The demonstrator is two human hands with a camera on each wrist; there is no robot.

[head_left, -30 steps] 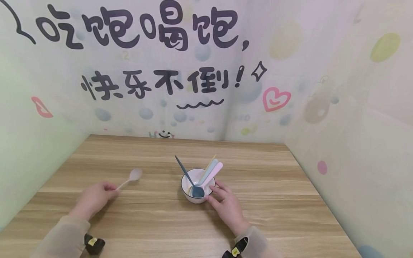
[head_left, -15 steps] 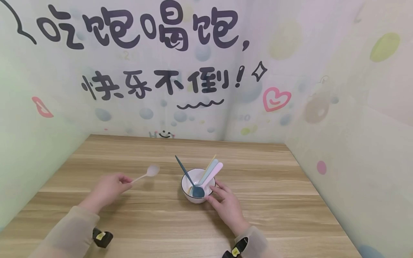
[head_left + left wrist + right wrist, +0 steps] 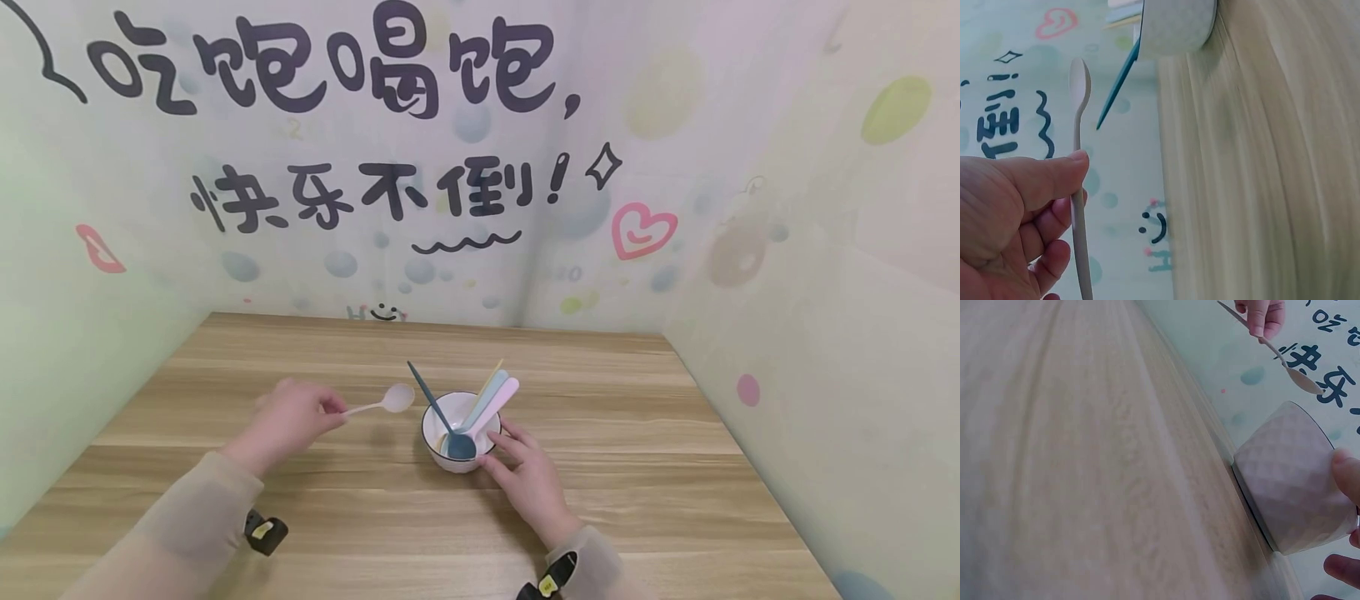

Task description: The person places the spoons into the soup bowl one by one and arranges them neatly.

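Note:
My left hand (image 3: 296,417) pinches the handle of a pale pinkish spoon (image 3: 398,398), held above the table left of the bowl. In the left wrist view, thumb and fingers grip the spoon (image 3: 1080,84) partway along its handle. A white dark-rimmed bowl (image 3: 454,468) stands on the table, its outside faceted in the right wrist view. Inside lean a dark teal spoon (image 3: 461,448) and utensils with light blue (image 3: 491,390), pink (image 3: 504,395) and yellow (image 3: 498,365) handles; their lower ends are partly hidden. My right hand (image 3: 531,483) holds the bowl's right side by the rim.
The wood-grain table (image 3: 337,525) runs back to a wall (image 3: 465,283) with black lettering and coloured dots. Side walls border it left and right. A black camera band sits on each wrist.
My left hand has moved right and slightly away from me, bringing the pale spoon close to the bowl's left side. The right hand and bowl have stayed put.

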